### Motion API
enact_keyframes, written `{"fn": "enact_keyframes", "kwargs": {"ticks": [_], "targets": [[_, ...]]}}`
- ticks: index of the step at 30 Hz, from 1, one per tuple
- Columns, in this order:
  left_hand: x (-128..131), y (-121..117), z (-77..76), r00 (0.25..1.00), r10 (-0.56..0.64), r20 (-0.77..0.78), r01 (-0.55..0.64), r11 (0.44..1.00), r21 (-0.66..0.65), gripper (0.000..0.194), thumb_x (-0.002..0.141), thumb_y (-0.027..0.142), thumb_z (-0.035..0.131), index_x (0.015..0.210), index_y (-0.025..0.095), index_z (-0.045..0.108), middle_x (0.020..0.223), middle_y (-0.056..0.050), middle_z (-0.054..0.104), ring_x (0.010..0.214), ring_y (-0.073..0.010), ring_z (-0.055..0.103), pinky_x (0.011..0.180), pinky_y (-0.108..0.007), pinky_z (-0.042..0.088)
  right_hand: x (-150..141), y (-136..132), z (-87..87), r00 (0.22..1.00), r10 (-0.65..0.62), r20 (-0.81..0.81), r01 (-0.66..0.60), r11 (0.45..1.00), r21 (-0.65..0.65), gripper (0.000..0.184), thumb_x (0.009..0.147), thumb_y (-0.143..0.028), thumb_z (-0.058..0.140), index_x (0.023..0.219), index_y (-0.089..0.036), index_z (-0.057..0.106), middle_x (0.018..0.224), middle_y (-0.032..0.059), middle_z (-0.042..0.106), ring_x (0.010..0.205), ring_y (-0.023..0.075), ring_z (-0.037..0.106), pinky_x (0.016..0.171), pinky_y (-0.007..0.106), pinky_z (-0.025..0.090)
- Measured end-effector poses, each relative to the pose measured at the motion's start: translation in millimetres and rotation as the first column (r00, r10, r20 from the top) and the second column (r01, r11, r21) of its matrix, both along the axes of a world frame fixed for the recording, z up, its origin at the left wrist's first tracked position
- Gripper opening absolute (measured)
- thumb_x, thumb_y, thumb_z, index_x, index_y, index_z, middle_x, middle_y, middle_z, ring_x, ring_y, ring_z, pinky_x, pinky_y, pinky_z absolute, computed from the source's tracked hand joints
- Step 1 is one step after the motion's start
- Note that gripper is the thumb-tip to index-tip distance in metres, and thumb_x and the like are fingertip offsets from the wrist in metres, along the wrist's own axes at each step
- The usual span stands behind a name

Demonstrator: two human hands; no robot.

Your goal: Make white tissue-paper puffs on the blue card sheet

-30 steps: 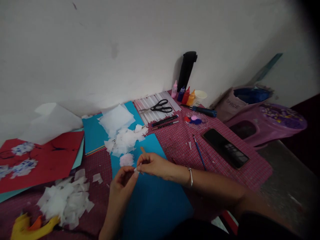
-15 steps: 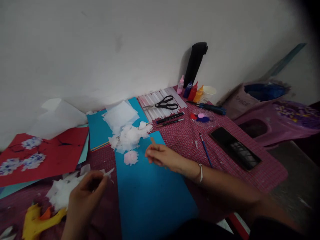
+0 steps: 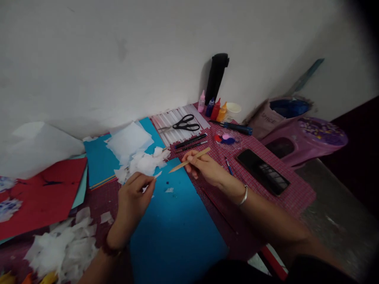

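My left hand (image 3: 133, 197) pinches a small white tissue piece (image 3: 156, 174) over the near-left edge of a blue paper sheet (image 3: 174, 228). My right hand (image 3: 204, 166) grips a thin wooden stick (image 3: 189, 159), its point aimed left toward the tissue piece. A heap of white tissue scraps (image 3: 142, 161) lies just beyond both hands. A tiny white scrap (image 3: 169, 190) rests on the blue sheet between them.
Black scissors (image 3: 185, 124), two pens (image 3: 191, 142), paint bottles (image 3: 213, 108), a paper cup (image 3: 233, 110), a black flask (image 3: 216, 77), a paint palette (image 3: 225, 139), a blue brush (image 3: 227, 165) and a phone (image 3: 262, 171) lie on the checked cloth. Red paper (image 3: 41, 193) and more scraps (image 3: 59, 248) sit left. A pink stool (image 3: 308, 138) stands right.
My left hand came back from the left scrap pile to the blue sheet with a tissue piece. My right hand lifted the stick so it points left. The pink tissue ball is hidden now.
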State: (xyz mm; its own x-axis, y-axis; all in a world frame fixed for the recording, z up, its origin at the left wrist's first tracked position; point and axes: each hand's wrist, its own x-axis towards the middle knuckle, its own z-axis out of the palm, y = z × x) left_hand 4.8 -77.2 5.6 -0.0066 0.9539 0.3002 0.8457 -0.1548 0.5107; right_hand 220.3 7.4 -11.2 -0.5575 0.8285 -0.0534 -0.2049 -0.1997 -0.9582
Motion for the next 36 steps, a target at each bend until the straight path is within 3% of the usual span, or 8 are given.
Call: {"fn": "enact_keyframes", "kwargs": {"ticks": [3, 6, 9, 16, 24, 29, 36], "targets": [[12, 27, -11.6, 0.989, -0.142, -0.035, 0.134, 0.977, -0.166, 0.018, 0.081, 0.019, 0.05, 0.068, 0.018, 0.061, 0.07, -0.001, 0.055, 0.066, -0.0137, 0.054, 0.061, -0.025, 0.04, 3, 1, -7.9, 0.999, -0.005, -0.043, 0.004, 0.999, -0.034, 0.018, 0.084, -0.033, 0.051, 0.088, -0.016, 0.054, 0.064, -0.003, 0.052, 0.048, 0.0065, 0.043, 0.043, 0.02, 0.034], [17, 42, -23.6, 0.947, -0.319, -0.047, 0.273, 0.869, -0.412, 0.018, 0.079, 0.016, 0.049, 0.065, 0.018, 0.06, 0.07, -0.001, 0.057, 0.065, -0.0139, 0.054, 0.061, -0.025, 0.04, 8, 4, -8.9, 1.0, -0.001, -0.026, 0.0, 0.999, -0.037, 0.018, 0.086, -0.032, 0.049, 0.088, -0.015, 0.055, 0.063, -0.0029, 0.052, 0.047, 0.006, 0.044, 0.042, 0.019, 0.033], [16, 46, -29.7, 0.927, -0.373, -0.026, 0.31, 0.805, -0.507, 0.017, 0.078, 0.016, 0.048, 0.066, 0.018, 0.06, 0.071, -0.001, 0.058, 0.063, -0.0134, 0.054, 0.06, -0.025, 0.04, 13, 7, -8.1, 0.999, 0.013, 0.034, -0.011, 0.999, -0.042, 0.02, 0.088, -0.03, 0.047, 0.086, -0.014, 0.057, 0.059, -0.0034, 0.05, 0.046, 0.0055, 0.043, 0.041, 0.018, 0.029], [16, 40, -26.5, 0.915, -0.397, 0.068, 0.375, 0.779, -0.503, 0.017, 0.078, 0.018, 0.048, 0.073, 0.02, 0.064, 0.072, 0.001, 0.06, 0.065, -0.0124, 0.055, 0.06, -0.024, 0.041, 5, 3, -13.9, 0.986, 0.031, 0.164, -0.042, 0.997, 0.066, 0.017, 0.089, -0.021, 0.041, 0.082, -0.013, 0.054, 0.056, -0.0047, 0.047, 0.046, 0.0056, 0.04, 0.044, 0.018, 0.031], [18, 37, -20.5, 0.911, -0.412, 0.038, 0.374, 0.782, -0.499, 0.018, 0.078, 0.017, 0.046, 0.072, 0.021, 0.063, 0.073, 0.0, 0.061, 0.068, -0.0149, 0.056, 0.062, -0.026, 0.042, 2, -1, -17.7, 0.969, -0.002, 0.247, -0.024, 0.994, 0.103, 0.018, 0.089, -0.021, 0.041, 0.078, -0.014, 0.054, 0.053, -0.0053, 0.045, 0.046, 0.0061, 0.04, 0.044, 0.018, 0.03], [13, 41, -26.0, 0.922, -0.383, 0.055, 0.359, 0.791, -0.496, 0.018, 0.078, 0.017, 0.044, 0.07, 0.02, 0.06, 0.071, 0.0, 0.059, 0.066, -0.0141, 0.055, 0.062, -0.026, 0.041, 1, -6, -14.5, 0.959, 0.135, 0.248, -0.171, 0.977, 0.13, 0.015, 0.088, -0.023, 0.043, 0.08, -0.015, 0.054, 0.056, -0.0046, 0.05, 0.045, 0.0061, 0.042, 0.043, 0.017, 0.032], [9, 42, -30.7, 0.924, -0.375, 0.08, 0.36, 0.774, -0.521, 0.018, 0.079, 0.018, 0.043, 0.069, 0.019, 0.058, 0.069, 0.002, 0.056, 0.065, -0.0135, 0.054, 0.06, -0.025, 0.038, -5, -8, -28.6, 0.931, 0.058, 0.359, -0.141, 0.968, 0.209, 0.015, 0.087, -0.022, 0.043, 0.081, -0.015, 0.055, 0.058, -0.0038, 0.053, 0.051, 0.0069, 0.047, 0.05, 0.018, 0.035]]}}
